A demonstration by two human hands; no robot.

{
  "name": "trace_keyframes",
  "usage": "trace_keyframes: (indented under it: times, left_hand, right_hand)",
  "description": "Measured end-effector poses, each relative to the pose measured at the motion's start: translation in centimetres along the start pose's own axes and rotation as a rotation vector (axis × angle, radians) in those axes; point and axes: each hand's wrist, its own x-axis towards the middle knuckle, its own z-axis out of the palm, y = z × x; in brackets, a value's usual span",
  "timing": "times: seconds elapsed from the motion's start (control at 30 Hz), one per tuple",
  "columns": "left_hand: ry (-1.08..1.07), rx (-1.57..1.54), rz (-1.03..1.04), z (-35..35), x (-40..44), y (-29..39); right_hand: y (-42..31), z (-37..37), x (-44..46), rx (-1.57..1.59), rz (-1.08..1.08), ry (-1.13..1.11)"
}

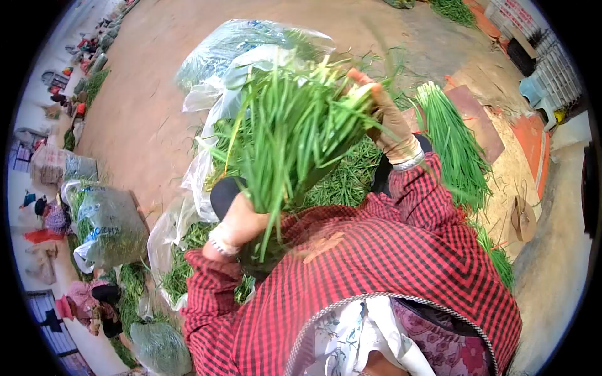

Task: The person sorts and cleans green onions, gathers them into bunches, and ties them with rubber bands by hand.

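A thick bunch of green chives point(295, 131) is held up in front of me, its long leaves hanging down and partly blurred. My left hand point(241, 222) is closed round the lower leaves, the fingers mostly hidden behind them. Up at the pale stalk ends, my right hand point(390, 125) is closed on the bunch from the right, with thumb and fingertips showing. Cut greens point(345, 178) lie heaped below, between my knees. A neat bundle of chives point(454, 144) lies to the right of my right hand, its white ends pointing away from me.
Clear plastic bags point(241, 47) of greens stand ahead, and another filled bag point(113, 219) sits at left. A flat board point(501, 156) lies under the bundle at right. Near the right wall are a pale blue stool point(533, 91) and stacked crates point(558, 69). Other people point(88, 301) sit along the left.
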Motion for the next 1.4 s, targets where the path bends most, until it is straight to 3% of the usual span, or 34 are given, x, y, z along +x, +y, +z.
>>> trace_keyframes:
  times: [0.03, 0.1, 0.17, 0.2, 0.27, 0.4, 0.5, 0.57, 0.67, 0.73, 0.77, 0.8, 0.87, 0.9, 0.97, 1.03, 1.07, 1.1, 1.17, 1.2, 1.3, 1.4]
  left_hand:
    - [0.021, 0.076, 0.103, -1.1, -0.4, -1.7]
    - [0.006, -0.020, 0.004, -2.1, -2.7, -3.3]
    - [-0.016, -0.025, 0.028, -1.8, -4.2, -3.6]
    - [-0.055, -0.219, -0.079, -1.2, -5.0, -3.8]
    - [-0.046, -0.501, -0.228, 0.5, -6.3, -6.2]
    - [-0.049, -0.768, -0.242, 3.0, -7.4, -8.1]
    - [-0.132, -0.785, -0.219, 3.7, -7.7, -10.0]
    - [-0.088, -0.814, -0.084, 3.9, -8.3, -11.5]
    - [-0.008, -0.921, -0.248, 4.1, -7.9, -11.5]
    - [-0.026, -0.942, -0.228, 4.2, -7.3, -10.4]
    - [-0.048, -0.964, -0.212, 4.2, -7.1, -10.2]
    - [-0.058, -0.973, -0.204, 4.3, -6.8, -11.6]
    - [-0.038, -0.828, -0.163, 4.1, -6.4, -11.8]
    - [-0.014, -0.682, -0.120, 4.0, -6.3, -11.9]
    - [0.003, -0.672, -0.122, 4.5, -6.5, -11.0]
    - [0.025, -0.650, -0.105, 4.6, -6.4, -9.8]
    - [0.089, -0.433, 0.010, 4.3, -6.3, -9.6]
    - [0.098, -0.438, 0.007, 4.1, -6.4, -9.6]
    - [0.105, -0.373, -0.059, 3.8, -6.7, -9.8]
    - [0.149, -0.492, -0.091, 4.2, -6.9, -10.4]
    - [0.124, -0.357, -0.058, 3.3, -6.8, -10.9]
    - [0.110, -0.430, -0.086, 3.0, -6.8, -10.8]
  right_hand:
    - [0.3, 0.6, 0.0, -0.117, 0.041, -0.028]
    - [1.8, -0.4, 0.8, -0.152, 0.222, -0.097]
    - [3.4, 0.5, 1.1, -0.490, 0.005, -0.051]
    - [4.2, 0.0, 1.3, -0.479, 0.026, -0.047]
    - [5.8, -1.4, 2.5, -0.812, 0.050, 0.037]
    - [6.3, -3.8, 3.8, -0.708, 0.146, 0.169]
    - [4.6, -7.5, 5.7, -0.748, 0.027, 0.392]
    - [0.5, -8.0, 5.4, -0.652, -0.029, 0.405]
    - [-2.1, -10.9, 5.7, -0.852, -0.011, 0.504]
    - [-0.8, -11.8, 4.8, -1.480, 0.010, -0.060]
    - [-1.1, -6.3, 2.2, -1.603, 0.026, -0.195]
    - [-0.5, -3.4, 0.9, -1.375, 0.194, -0.208]
    - [2.0, -0.8, -0.7, -1.126, 0.143, -0.288]
    - [2.4, 0.8, -1.0, -1.265, 0.089, -0.320]
    - [3.3, 3.2, -1.0, -1.561, 0.125, -0.385]
    - [6.5, 1.5, -0.6, -1.463, 0.034, -0.375]
    - [7.8, 0.5, 0.0, -1.369, 0.042, -0.381]
    - [7.7, 0.3, 0.2, -1.366, 0.044, -0.392]
    - [7.2, 0.0, 0.1, -0.708, 0.377, -0.306]
    - [5.4, 1.2, 0.0, -0.822, 0.467, -0.191]
    - [3.6, -2.5, 1.3, -0.550, 0.171, 0.028]
    - [2.5, -4.9, 2.3, -0.911, 0.213, 0.021]
